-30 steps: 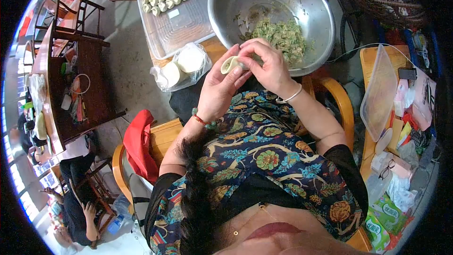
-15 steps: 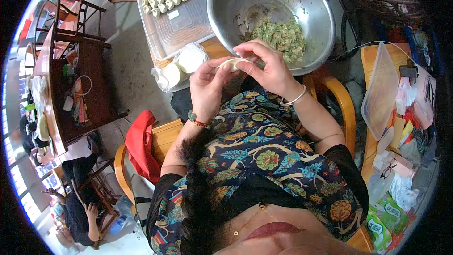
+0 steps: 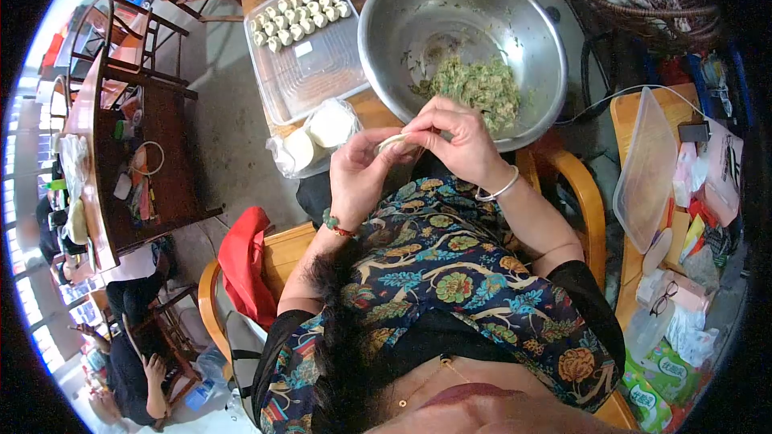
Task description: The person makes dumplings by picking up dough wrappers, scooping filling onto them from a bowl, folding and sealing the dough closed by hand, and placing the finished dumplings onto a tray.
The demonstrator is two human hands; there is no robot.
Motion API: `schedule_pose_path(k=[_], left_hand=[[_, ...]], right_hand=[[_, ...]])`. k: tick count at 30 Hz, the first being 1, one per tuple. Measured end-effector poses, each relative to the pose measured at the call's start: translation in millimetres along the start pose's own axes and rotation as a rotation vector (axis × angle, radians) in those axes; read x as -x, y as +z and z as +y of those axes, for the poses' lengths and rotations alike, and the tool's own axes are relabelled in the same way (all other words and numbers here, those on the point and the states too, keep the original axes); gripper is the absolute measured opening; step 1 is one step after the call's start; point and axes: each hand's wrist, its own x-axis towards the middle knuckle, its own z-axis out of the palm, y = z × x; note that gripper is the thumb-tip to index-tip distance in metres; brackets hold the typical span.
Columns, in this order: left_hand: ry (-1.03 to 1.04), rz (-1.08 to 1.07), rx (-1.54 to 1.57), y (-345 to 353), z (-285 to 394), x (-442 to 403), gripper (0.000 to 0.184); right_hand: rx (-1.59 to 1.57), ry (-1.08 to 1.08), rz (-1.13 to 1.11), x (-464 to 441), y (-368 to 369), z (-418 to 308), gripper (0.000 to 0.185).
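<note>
Between my two hands is a folded dumpling (image 3: pixel 393 143), its pale edge pinched by the fingers. My left hand (image 3: pixel 360 167) holds it from the left with thumb and fingers closed. From the right, my right hand (image 3: pixel 454 138) presses its thumb and fingertips on the dumpling's edge; part of it is hidden behind the fingers. Just beyond, a large steel bowl (image 3: pixel 384 84) holds a green minced filling (image 3: pixel 476 90). Left of my hands, round dough wrappers (image 3: pixel 332 126) sit in a plastic bag. A clear plastic tray (image 3: pixel 301 84) bears rows of finished dumplings (image 3: pixel 297 18).
At the right, a wooden bench (image 3: pixel 631 124) carries a clear lid (image 3: pixel 646 173), glasses (image 3: pixel 664 297) and green packets (image 3: pixel 671 370). A red cloth (image 3: pixel 248 267) hangs over the chair's left arm. At lower left, another person (image 3: pixel 133 366) sits near a dark table (image 3: pixel 161 161).
My right fingers have closed in on the dumpling's edge, which looks more folded. The whole view has shifted slightly, with the tray and bowl sitting lower in it.
</note>
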Motion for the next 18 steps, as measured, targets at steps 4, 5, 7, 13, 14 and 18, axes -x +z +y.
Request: schedule_pose_path(k=[4, 5, 7, 13, 14, 18], left_hand=[[-0.056, 0.095, 0.056, -1, 0, -1, 0.021], [-0.054, 0.101, 0.056, -2, -2, -2, 0.021], [-0.04, 0.114, 0.159, -1, -3, -2, 0.022], [-0.032, 0.027, 0.09, 2, 1, 0, 0.022], [-0.051, 0.027, 0.067, 1, 1, -1, 0.021], [-0.037, 0.072, 0.076, 1, 7, -2, 0.021]], right_hand=[[-0.126, 0.153, 0.001, 3, 0, -2, 0.011], [-0.14, 0.214, 0.007, 7, 1, 2, 0.011], [-0.16, 0.272, 0.0, 11, 2, 6, 0.011], [-0.311, 0.325, -0.024, 10, 5, 12, 0.009], [-0.312, 0.32, -0.028, 9, 5, 10, 0.009], [-0.511, 0.478, -0.055, 6, 5, 11, 0.008]])
